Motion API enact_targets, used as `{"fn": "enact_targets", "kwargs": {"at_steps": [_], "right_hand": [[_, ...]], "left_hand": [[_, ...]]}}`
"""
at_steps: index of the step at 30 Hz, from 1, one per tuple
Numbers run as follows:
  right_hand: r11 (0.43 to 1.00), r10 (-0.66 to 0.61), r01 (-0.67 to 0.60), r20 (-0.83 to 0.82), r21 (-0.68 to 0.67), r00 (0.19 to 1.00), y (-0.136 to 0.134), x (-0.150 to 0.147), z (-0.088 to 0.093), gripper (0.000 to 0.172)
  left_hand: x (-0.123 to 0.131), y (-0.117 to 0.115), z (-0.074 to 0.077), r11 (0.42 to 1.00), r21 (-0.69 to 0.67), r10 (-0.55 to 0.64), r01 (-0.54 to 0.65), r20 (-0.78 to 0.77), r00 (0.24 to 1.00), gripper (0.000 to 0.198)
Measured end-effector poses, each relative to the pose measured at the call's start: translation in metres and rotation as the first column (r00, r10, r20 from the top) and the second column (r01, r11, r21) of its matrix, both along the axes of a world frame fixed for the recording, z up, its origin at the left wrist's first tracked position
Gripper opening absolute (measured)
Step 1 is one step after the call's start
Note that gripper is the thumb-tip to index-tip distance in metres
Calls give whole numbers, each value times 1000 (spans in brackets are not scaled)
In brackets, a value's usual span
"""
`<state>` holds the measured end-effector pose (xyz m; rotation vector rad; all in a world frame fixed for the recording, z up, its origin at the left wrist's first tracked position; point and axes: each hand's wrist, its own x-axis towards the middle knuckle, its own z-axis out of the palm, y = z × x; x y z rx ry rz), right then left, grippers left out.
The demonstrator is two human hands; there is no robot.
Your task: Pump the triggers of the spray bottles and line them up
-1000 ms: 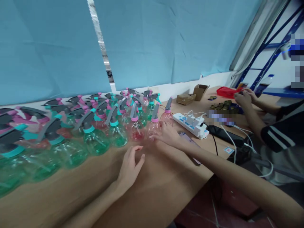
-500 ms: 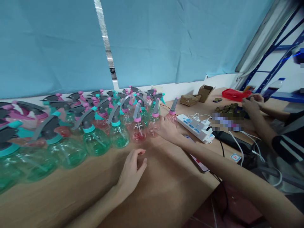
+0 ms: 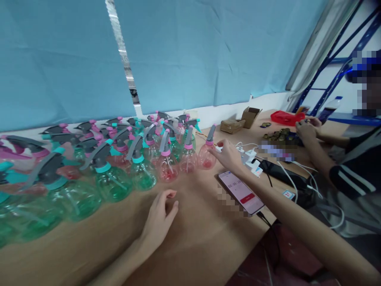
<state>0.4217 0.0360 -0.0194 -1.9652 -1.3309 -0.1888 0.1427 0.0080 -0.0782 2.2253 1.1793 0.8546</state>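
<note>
- Left hand [image 3: 160, 220] lay on the table [image 3: 193, 238], fingers loosely curled and empty.
- Right hand [image 3: 230, 155] hovered just right of a pink bottle [image 3: 206, 157]; its grip could not be told.
- Phone [image 3: 241, 192] lay just nearside of it.

phone [image 3: 241, 192] right of spray bottles [image 3: 143, 159]

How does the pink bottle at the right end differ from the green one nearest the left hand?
The pink bottle has a pink body and collar; the green bottle has a green body and teal collar. The pink bottle stands by the right hand, the green bottle beyond the left hand. Both are see-through, upright, with grey triggers.
</note>
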Motion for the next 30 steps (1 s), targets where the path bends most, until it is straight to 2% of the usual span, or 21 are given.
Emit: {"fn": "enact_targets", "kwargs": {"at_steps": [1,3,6,9,13,18,22,24,26,30], "right_hand": [[999,21,-20,-26,41,999,6,4,-3,50],[985,151,-141,-98,99,984,20,9,-8,54],[976,199,-188,-107,107,974,37,7,-16,45],[977,194,-181,-122,111,973,42,2,-19,37],[979,180,-163,-138,122,974,31,2,-13,34],[972,209,-191,-129,139,969,-9,-4,4,31],[935,329,-320,-36,155,944,-47,-42,13,28],[890,442,-439,3,127,897,-59,-71,13,28],[838,535,-531,8,126,845,-65,-101,11,29],[729,682,-677,-23,104,731,-67,-161,8,17]], "left_hand": [[0,0,0,1000,-1,3,-3,-1,1000,18],[1,1,0,1000,2,7,-7,4,1000,18],[2,1,1,1000,12,7,-7,12,1000,16],[3,0,3,1000,30,-3,3,15,1000,16],[3,0,4,999,52,-3,1,38,999,15],[2,-2,7,999,42,-19,18,33,999,16],[-2,-4,16,998,0,-56,56,68,996,21],[-7,-5,26,995,-5,-99,100,132,986,27],[-14,-6,39,989,-13,-141,147,227,964,36],[-39,-13,66,986,14,-163,164,249,955,50]]}}
